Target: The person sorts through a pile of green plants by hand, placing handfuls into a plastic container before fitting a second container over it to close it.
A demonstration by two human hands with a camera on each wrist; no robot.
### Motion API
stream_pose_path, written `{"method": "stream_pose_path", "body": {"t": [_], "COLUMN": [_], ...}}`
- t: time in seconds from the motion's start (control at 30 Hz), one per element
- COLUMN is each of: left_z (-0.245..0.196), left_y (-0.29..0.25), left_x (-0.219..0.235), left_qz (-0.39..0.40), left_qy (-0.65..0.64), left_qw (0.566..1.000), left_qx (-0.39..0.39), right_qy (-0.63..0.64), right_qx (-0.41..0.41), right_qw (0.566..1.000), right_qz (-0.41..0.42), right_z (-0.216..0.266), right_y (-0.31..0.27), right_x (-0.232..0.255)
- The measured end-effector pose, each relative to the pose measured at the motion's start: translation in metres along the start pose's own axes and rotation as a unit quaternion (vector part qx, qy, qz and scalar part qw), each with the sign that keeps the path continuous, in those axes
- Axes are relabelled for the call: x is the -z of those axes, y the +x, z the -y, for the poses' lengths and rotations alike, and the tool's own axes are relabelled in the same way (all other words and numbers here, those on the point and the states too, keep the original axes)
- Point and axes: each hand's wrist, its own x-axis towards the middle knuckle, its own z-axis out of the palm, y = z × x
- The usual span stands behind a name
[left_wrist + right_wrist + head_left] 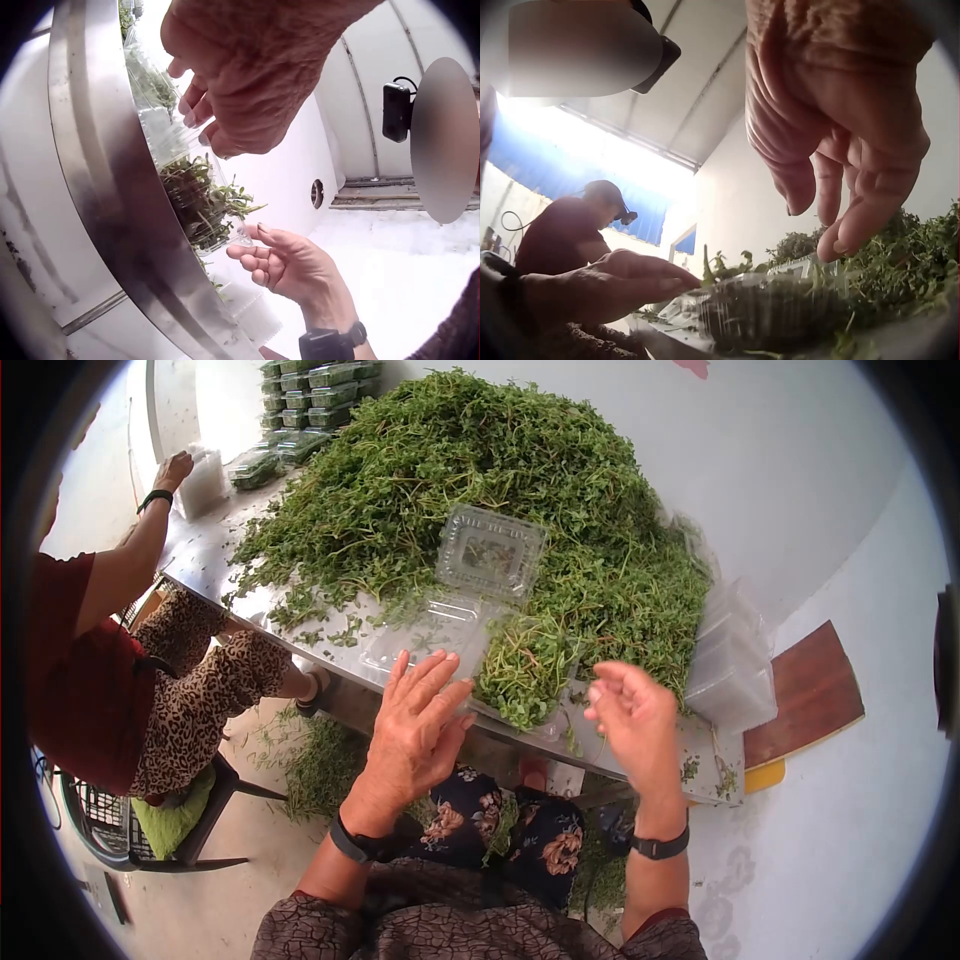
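Note:
A clear plastic clamshell box (520, 715), heaped with leafy green sprigs (525, 660), sits at the table's near edge. My left hand (415, 715) is at its left side, fingers extended near the box's corner and over an empty clear tray (425, 638). To the right of the box, my right hand (640, 720) hovers with loosely bent fingers and nothing in them. In the left wrist view, the fingertips of that right hand (289, 266) come close to the filled box's end. A clear lid (490, 555) leans upright against the greens behind.
A large mound of greens (480, 450) covers much of the metal table (205, 550). Nested empty boxes (735, 660) stand at the right, beside a reddish-brown board (810, 690). Packed boxes (320, 395) are stacked at the back left. Another person (90, 650) works at the left.

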Motion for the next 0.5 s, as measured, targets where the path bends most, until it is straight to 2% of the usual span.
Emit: {"method": "stream_pose_path", "body": {"t": [0.1,0.27,0.5], "left_z": [0.002,0.003,0.0], "left_y": [-0.002,0.0,-0.001], "left_x": [-0.001,-0.003,-0.009], "left_qz": [0.006,0.015,-0.012], "left_qy": [0.016,0.036,0.033], "left_qw": [1.0,0.999,0.999], "left_qx": [0.015,0.025,-0.04], "right_qy": [-0.035,0.013,0.052], "right_qx": [0.021,0.022,0.009], "right_qw": [0.999,1.0,0.998], "right_qz": [-0.002,0.008,0.016], "right_z": [-0.02,-0.028,-0.035], "right_y": [-0.018,-0.037,-0.043], "right_x": [-0.007,-0.018,-0.024]}}
